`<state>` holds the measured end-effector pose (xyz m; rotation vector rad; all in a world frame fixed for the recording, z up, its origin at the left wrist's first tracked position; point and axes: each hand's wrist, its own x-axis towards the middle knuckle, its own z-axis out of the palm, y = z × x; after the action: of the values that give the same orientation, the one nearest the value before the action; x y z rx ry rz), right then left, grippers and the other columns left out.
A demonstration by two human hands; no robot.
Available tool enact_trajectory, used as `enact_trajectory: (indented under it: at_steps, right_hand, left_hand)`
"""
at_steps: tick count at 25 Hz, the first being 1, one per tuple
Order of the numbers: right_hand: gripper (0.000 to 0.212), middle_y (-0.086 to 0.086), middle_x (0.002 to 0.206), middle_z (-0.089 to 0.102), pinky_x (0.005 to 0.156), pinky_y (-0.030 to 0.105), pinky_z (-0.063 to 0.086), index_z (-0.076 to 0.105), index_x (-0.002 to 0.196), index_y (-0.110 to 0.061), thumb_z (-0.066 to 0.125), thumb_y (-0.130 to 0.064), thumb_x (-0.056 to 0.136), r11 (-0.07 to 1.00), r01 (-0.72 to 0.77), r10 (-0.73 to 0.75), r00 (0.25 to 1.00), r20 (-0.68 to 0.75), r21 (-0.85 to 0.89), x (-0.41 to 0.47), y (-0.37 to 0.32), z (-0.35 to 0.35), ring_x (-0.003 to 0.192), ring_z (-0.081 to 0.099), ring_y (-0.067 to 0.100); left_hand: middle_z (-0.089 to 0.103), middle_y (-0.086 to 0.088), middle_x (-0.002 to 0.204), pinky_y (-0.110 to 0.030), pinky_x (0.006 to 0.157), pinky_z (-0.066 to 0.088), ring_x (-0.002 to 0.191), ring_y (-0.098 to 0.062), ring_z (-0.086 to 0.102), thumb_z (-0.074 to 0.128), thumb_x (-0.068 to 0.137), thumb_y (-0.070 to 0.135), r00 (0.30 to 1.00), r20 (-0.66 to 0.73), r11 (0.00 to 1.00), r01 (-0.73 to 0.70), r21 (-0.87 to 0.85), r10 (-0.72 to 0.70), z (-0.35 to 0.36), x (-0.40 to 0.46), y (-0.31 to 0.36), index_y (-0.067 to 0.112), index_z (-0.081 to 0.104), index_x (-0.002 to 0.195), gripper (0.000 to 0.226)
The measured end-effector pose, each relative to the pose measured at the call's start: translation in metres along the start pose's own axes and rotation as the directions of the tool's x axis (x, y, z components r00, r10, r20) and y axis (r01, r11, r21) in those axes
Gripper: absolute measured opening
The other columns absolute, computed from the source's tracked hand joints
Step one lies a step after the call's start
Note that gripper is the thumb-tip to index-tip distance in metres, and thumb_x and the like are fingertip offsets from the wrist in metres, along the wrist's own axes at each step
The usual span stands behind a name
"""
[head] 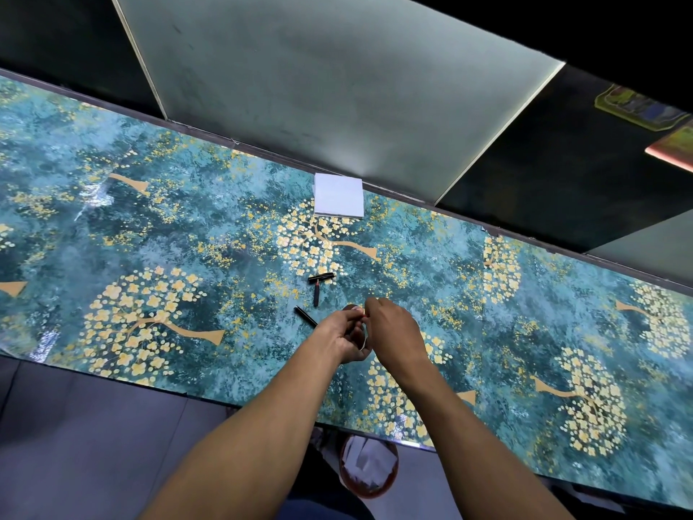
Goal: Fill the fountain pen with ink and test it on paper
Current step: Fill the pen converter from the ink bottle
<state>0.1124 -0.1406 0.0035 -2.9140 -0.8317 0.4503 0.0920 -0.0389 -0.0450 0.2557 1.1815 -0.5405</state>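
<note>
My left hand point(343, 337) and my right hand point(392, 328) meet over the middle of the table, fingers curled round a small object between them. Only a sliver of white shows there, and what it is I cannot tell. Three black pen parts lie just beyond my hands: a cap point(321, 277) lying crosswise, a short section point(316, 294) pointing toward me, and a slim barrel point(305, 316) just left of my left hand. A white stack of paper point(339, 195) sits at the far edge of the table.
The table point(150, 219) is long, covered with a glossy teal sheet printed with yellow trees. A frosted glass panel point(318, 88) rises behind it. Under the near edge stands a round bin point(369, 465) holding paper scraps.
</note>
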Motion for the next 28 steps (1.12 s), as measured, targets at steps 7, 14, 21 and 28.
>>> enact_trajectory:
  at_steps: [7,14,21,28]
  right_hand:
    - [0.014,0.011,0.098,0.064,0.061,0.036,0.034,0.058,0.100,-0.012,0.046,-0.019,0.100,1.000,-0.013,0.013,1.000,0.005,-0.029,0.001,-0.001,0.003,0.086,0.063,0.035]
    - [0.025,0.016,0.088,0.067,0.058,0.036,0.039,0.060,0.088,-0.011,0.043,-0.024,0.099,0.977,-0.180,0.175,0.983,0.052,0.116,0.005,0.002,0.009,0.077,0.062,0.037]
    - [0.028,0.011,0.088,0.066,0.059,0.038,0.041,0.058,0.092,-0.012,0.046,-0.035,0.102,0.972,-0.159,0.167,0.986,-0.030,0.174,0.000,0.004,0.013,0.075,0.060,0.032]
    - [0.006,0.008,0.097,0.061,0.061,0.037,0.038,0.056,0.100,-0.015,0.055,-0.020,0.097,0.998,-0.015,0.017,0.999,-0.031,0.069,-0.005,0.002,0.009,0.082,0.061,0.032]
  left_hand:
    - [0.045,0.002,0.041,-0.025,0.053,0.047,0.026,-0.010,0.037,0.065,0.090,0.014,1.000,0.003,1.000,-0.019,0.017,0.019,-0.002,0.000,0.000,0.014,0.055,0.061,0.031]
    - [0.048,0.004,0.049,-0.027,0.052,0.048,0.031,-0.009,0.039,0.066,0.091,0.018,1.000,0.022,1.000,-0.014,0.015,0.014,-0.003,0.006,-0.001,0.016,0.060,0.068,0.024]
    - [0.048,0.002,0.044,-0.032,0.057,0.050,0.030,-0.010,0.043,0.067,0.091,0.019,1.000,0.017,1.000,0.002,-0.002,-0.002,-0.004,0.003,-0.001,0.011,0.060,0.066,0.027]
    - [0.050,0.001,0.054,-0.029,0.055,0.052,0.035,-0.009,0.045,0.068,0.090,0.017,1.000,0.019,1.000,0.001,0.005,-0.001,-0.004,0.001,0.000,0.010,0.059,0.066,0.026]
